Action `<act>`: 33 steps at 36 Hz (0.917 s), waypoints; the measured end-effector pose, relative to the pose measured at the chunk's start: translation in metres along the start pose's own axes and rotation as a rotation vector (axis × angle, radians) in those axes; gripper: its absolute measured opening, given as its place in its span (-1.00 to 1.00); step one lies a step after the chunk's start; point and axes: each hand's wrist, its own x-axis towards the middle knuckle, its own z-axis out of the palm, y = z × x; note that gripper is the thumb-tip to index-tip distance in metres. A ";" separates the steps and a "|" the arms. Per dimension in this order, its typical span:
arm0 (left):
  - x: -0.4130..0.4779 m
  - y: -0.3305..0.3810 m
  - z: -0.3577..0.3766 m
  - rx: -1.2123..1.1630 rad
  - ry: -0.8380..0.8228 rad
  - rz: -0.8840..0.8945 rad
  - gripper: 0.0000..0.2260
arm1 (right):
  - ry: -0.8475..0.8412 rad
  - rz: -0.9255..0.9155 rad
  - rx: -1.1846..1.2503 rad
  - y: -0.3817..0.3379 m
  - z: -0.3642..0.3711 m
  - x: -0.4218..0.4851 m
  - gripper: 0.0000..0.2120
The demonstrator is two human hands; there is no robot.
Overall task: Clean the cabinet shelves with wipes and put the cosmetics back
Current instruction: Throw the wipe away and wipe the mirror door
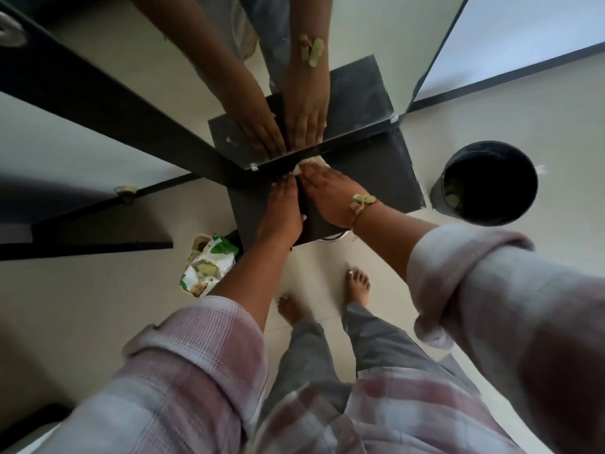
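text: none legible | wipes pack [209, 267]: print too blurred

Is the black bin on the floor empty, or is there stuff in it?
Not empty. The black bin stands upright with no lid, and a few pale scraps show against its inner left wall. The rest is too dark to see.

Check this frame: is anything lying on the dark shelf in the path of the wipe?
Nothing visible does. The right hand presses the wipe against the shelf at the mirror edge, the left hand rests beside it, and the remaining shelf surface shows bare.
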 end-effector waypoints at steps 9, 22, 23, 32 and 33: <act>0.018 0.013 0.003 0.231 -0.087 0.019 -0.11 | 0.068 -0.022 0.033 0.041 -0.005 -0.003 -0.53; 0.017 0.019 0.002 0.331 -0.156 0.018 0.01 | 0.188 0.302 0.176 0.116 -0.033 -0.062 -0.55; 0.017 0.019 0.002 0.332 -0.160 0.018 0.00 | 0.199 0.312 0.180 0.119 -0.032 -0.062 -0.56; 0.016 0.022 0.002 0.380 -0.180 0.006 0.01 | 0.292 0.444 0.206 0.084 0.003 -0.115 -0.56; 0.016 0.022 0.003 0.386 -0.178 0.006 0.01 | 0.303 0.439 0.196 0.078 0.009 -0.125 -0.57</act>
